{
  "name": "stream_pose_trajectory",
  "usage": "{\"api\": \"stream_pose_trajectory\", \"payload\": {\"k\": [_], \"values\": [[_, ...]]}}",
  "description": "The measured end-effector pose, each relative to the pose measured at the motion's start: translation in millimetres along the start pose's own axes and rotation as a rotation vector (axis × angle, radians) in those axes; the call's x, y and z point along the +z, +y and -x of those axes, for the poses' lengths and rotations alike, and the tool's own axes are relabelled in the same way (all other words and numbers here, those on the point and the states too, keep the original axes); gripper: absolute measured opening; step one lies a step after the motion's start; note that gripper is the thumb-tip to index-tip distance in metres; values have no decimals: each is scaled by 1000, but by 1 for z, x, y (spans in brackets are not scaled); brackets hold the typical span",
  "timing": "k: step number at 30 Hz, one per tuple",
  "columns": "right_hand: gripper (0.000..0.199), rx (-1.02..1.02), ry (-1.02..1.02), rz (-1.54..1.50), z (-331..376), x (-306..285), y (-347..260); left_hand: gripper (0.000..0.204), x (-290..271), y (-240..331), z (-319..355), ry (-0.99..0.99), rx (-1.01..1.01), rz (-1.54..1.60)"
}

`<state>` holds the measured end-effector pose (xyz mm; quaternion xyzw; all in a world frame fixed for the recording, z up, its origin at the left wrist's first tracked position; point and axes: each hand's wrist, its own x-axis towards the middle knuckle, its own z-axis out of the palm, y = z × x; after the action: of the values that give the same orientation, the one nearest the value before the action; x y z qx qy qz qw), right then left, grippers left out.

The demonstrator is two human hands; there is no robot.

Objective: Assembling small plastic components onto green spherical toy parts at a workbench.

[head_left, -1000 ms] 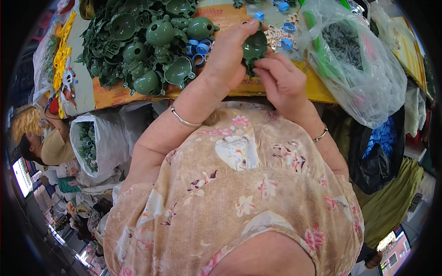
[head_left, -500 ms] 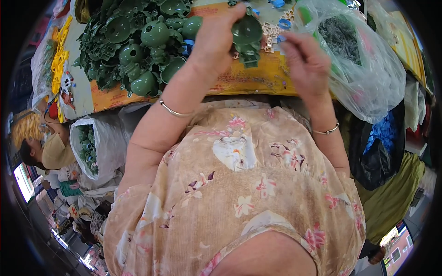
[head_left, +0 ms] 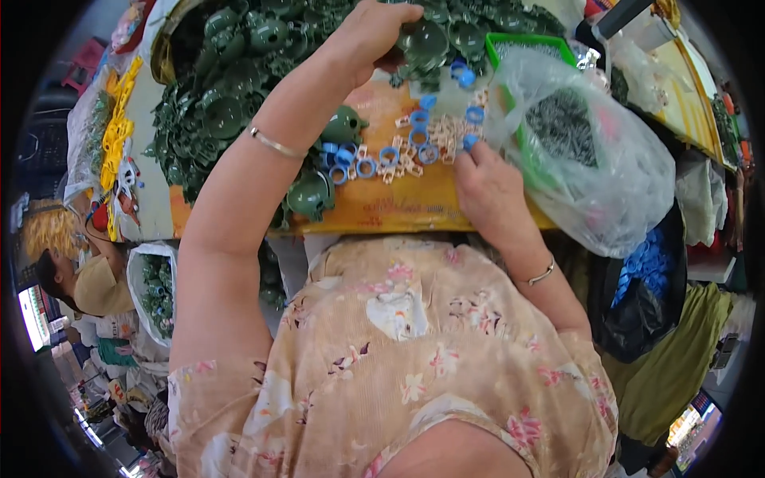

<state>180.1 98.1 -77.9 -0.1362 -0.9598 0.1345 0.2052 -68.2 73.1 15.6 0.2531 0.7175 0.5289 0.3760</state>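
Green teapot-shaped toys (head_left: 239, 103) lie heaped over the far left part of the bench (head_left: 398, 209), and my left hand (head_left: 374, 32) reaches out to the heap's right side with its grip closed around one dark green piece (head_left: 422, 44). My right hand (head_left: 490, 187) rests near the bench's front edge, fingertips pinched on a blue ring (head_left: 470, 142) at the edge of a scatter of blue rings (head_left: 374, 163). Just right of that hand a clear plastic bag (head_left: 590, 159) of dark parts bulges over the bench's right end.
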Motion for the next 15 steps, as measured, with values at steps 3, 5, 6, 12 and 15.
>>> {"api": "stream_pose_trajectory", "payload": {"k": [3,5,6,12,15], "values": [[6,11,-3,-46,-1,-2,0,30,-5,27,-33,-420,262,620],[8,13,8,-87,0,-4,-2,31,2,48,-66,39,140,678],[9,44,17,-154,2,-6,0,28,-3,52,-72,53,150,643],[10,115,123,-541,5,-16,-2,15,-68,44,-91,53,382,-470],[11,92,149,-605,0,-19,-8,17,-82,21,-103,184,650,-1188]]}}
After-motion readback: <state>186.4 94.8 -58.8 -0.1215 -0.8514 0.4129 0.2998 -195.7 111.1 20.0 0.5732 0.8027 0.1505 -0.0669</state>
